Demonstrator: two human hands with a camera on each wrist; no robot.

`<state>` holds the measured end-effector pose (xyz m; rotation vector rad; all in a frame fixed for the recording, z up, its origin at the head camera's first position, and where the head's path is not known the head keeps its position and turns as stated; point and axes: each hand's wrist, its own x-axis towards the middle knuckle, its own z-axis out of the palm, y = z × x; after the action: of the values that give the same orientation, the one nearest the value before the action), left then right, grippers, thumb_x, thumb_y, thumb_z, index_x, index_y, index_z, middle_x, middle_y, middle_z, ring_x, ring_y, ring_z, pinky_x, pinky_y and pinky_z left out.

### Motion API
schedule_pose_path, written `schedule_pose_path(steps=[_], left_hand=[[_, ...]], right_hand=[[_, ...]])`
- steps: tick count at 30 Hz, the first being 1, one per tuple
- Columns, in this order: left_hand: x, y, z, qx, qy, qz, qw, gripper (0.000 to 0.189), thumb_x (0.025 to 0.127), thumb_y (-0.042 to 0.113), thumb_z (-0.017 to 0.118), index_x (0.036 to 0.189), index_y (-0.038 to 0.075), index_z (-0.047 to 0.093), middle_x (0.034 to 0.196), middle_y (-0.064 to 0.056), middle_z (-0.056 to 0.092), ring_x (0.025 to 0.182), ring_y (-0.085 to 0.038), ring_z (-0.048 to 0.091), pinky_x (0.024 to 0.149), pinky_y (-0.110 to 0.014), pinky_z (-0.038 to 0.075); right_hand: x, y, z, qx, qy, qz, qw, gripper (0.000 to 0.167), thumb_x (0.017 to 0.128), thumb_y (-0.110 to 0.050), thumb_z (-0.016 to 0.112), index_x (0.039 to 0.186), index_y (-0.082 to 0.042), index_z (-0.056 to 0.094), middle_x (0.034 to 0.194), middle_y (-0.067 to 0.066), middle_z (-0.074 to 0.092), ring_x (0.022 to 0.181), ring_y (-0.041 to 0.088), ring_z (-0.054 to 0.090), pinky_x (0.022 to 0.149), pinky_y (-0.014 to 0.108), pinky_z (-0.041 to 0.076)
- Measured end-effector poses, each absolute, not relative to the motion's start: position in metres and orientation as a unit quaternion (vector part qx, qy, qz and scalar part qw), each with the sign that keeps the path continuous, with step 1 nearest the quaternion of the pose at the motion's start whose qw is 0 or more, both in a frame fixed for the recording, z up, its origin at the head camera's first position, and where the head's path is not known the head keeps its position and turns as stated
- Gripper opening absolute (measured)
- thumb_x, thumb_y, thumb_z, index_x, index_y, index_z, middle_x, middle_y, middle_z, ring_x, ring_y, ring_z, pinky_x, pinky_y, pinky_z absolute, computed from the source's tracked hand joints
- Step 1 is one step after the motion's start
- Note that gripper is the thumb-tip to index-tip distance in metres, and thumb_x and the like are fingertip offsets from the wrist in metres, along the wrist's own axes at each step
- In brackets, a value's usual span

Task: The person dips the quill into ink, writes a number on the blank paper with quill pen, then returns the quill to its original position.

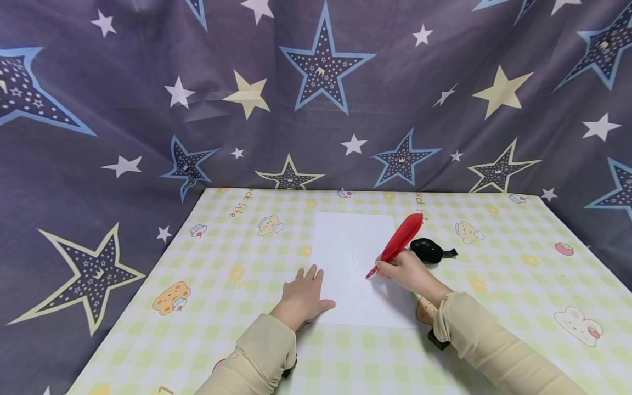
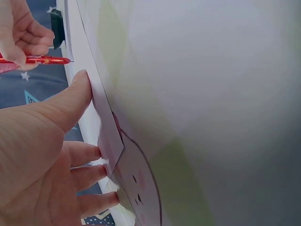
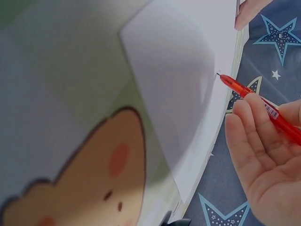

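Drawing is the step in hand, as I judge it from my remote station: the pen (image 1: 401,236) is set to the sheet (image 1: 336,252), and one faint line (image 1: 353,253) shows there, bowed toward the left, its lower end near the pen tip. I cannot confirm whether the tip touches the sheet or sits just above it.

State of the hands: the right hand (image 1: 407,272) pinches the pen near its lower end, thumb and fingers closed about the barrel, feathered end leaning up to the right. The left hand (image 1: 302,296) lies spread across the sheet's left edge, thumb over the sheet; it grasps nothing and appears to steady it. The sheet lies flat on the tabletop (image 1: 513,296) between the two hands.

Next move, in my judgement: extend the line from its lower end with light, even pressure, left hand holding the sheet steady so that it does not slip.

Count, as I read the views: hands, two; pen, one; sheet, one; visible line, one; rounded black object (image 1: 427,250) just beyond the right hand, one. Small black pieces, two: one (image 1: 438,339) by the right sleeve (image 1: 494,340), one by the left sleeve (image 1: 259,354). I cannot identify them.
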<state>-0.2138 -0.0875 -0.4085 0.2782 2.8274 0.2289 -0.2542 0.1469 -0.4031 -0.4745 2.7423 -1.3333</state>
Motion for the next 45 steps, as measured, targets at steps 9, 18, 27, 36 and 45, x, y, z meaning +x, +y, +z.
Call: schedule_pose_path(steps=[9,18,27,36,45], left_hand=[[-0.214,-0.089,-0.409,0.099,0.981,0.077,0.145,0.075,0.085,0.051,0.058,0.141,0.005,0.037,0.147,-0.010,0.028,0.133,-0.034,0.024,0.095,-0.055,0.034],[-0.213,-0.089,-0.409,0.098,0.981,0.086,0.145,0.075,0.085,0.050,0.059,0.141,0.005,0.037,0.147,-0.011,0.028,0.133,-0.034,0.024,0.096,-0.056,0.032],[-0.214,-0.089,-0.410,0.099,0.982,0.079,0.142,0.075,0.085,0.050,0.058,0.141,0.005,0.037,0.147,-0.011,0.028,0.133,-0.034,0.024,0.095,-0.056,0.033],[-0.215,-0.089,-0.410,0.099,0.980,0.083,0.148,0.075,0.085,0.050,0.058,0.141,0.005,0.036,0.147,-0.010,0.028,0.133,-0.034,0.023,0.096,-0.056,0.032],[-0.215,-0.089,-0.410,0.101,0.980,0.085,0.148,0.075,0.085,0.050,0.058,0.141,0.005,0.036,0.147,-0.011,0.027,0.133,-0.034,0.023,0.096,-0.056,0.031]], right_hand=[[-0.253,0.149,-0.403,-0.146,0.890,-0.431,0.029,0.013,0.088,-0.005,0.057,0.088,0.003,0.068,0.070,0.005,0.065,0.062,0.011,0.053,0.054,0.025,0.043],[-0.250,0.152,-0.401,-0.143,0.889,-0.434,0.029,0.013,0.088,-0.004,0.057,0.089,0.004,0.067,0.072,0.005,0.065,0.065,0.013,0.055,0.060,0.028,0.047],[-0.250,0.157,-0.400,-0.129,0.896,-0.423,0.034,0.015,0.088,-0.007,0.057,0.088,0.003,0.069,0.070,0.005,0.066,0.063,0.012,0.054,0.058,0.026,0.046],[-0.250,0.162,-0.399,-0.140,0.896,-0.421,0.030,0.015,0.089,-0.006,0.057,0.086,0.004,0.068,0.069,0.004,0.065,0.062,0.012,0.056,0.058,0.027,0.046],[-0.251,0.166,-0.397,-0.131,0.901,-0.413,0.034,0.015,0.088,-0.006,0.057,0.085,0.004,0.068,0.066,0.004,0.064,0.059,0.013,0.054,0.053,0.027,0.043]])
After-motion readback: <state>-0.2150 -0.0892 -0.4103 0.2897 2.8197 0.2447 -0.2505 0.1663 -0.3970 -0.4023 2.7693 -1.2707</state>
